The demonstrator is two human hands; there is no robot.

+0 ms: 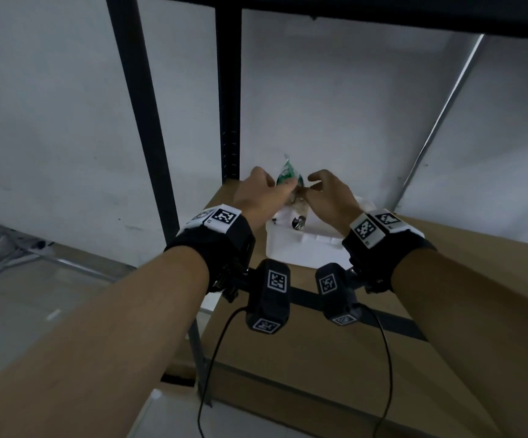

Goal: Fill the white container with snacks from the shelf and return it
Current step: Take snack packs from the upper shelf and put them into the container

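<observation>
My left hand pinches the green snack packet upright; my right hand's fingers curl loosely beside it — the white container sits directly below both.

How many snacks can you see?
3, maybe more: a green packet in the left hand, a brownish one between both hands, and a dark one in the white container. Hands may hide others.

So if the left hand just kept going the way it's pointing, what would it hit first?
Probably the green snack packet right at the left hand's fingertips, which it already seems to touch; past that, the white wall. Depth is hard to judge.
</observation>
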